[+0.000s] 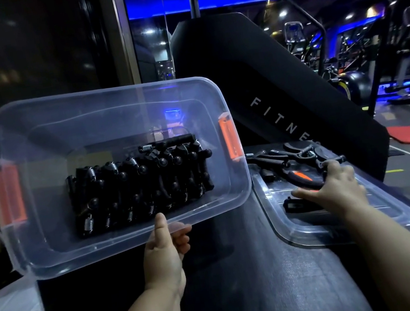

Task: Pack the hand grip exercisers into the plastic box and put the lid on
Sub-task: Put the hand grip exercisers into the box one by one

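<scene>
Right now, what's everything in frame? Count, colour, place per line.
plastic box: one, clear, held up and tilted toward the camera, left of centre
latches: two, orange, one on each short end of the box
packed exercisers: one tight row, count unclear, black with metal springs, inside the box
lid: one, clear, lying flat on the dark padded surface, right
loose exercisers: several, black, one with orange, on the lid
machine: one, black, white lettering, behind the lid
plastic bag: one, pale, lower left
left hand: grips the box's near rim
right hand: on the loose exercisers, grip unclear
</scene>
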Motion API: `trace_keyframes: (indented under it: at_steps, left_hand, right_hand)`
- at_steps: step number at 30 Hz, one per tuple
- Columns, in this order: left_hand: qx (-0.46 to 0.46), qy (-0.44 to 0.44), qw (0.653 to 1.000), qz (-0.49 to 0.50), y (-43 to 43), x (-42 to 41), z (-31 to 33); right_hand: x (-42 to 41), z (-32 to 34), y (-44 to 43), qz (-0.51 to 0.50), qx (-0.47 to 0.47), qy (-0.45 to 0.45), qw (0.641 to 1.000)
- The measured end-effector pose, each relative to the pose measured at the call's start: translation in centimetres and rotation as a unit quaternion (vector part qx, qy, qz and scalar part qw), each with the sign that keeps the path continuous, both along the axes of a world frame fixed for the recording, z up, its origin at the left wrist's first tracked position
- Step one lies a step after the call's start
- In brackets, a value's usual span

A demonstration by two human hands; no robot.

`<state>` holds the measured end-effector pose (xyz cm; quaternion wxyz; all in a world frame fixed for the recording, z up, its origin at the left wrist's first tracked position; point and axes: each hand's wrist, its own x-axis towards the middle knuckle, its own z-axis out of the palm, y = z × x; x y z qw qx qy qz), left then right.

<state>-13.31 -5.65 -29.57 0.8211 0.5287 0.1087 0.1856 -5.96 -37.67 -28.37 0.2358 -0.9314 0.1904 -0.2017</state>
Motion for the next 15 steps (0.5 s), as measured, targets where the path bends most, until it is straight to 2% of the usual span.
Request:
trace_keyframes:
  at_steps: [5,15]
  left_hand:
    - [0.004,0.002,1.000,-0.001,0.0,-0.1,-0.1]
    - [0.001,0.002,1.000,-0.010,0.2,0.1,-0.2]
  right_hand:
    - [-0.6,0.1,0.4,0.032,0.039,-0.052,0.997]
    - [-1.1,1.3,-1.0,0.110,0.124,-0.028,0.986]
